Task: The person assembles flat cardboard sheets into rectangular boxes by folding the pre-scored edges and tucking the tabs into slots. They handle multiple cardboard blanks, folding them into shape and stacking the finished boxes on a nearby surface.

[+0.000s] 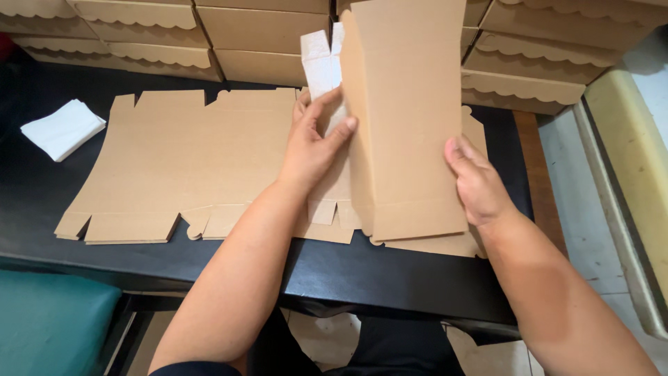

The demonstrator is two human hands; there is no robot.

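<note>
Even, bright indoor light, soft shadows, sharp focus, slight wide-angle stretch at the edges.

bare forearms, no sleeves; dark trousers.

A dark, black-topped bench (390, 278) carries the work. Flat brown cardboard box blanks (188, 163) lie spread across it, edges overlapping — a small stack of white paper sheets (62, 129) sits near its left end, and finished brown boxes (264, 31) are stacked along the back.
</note>
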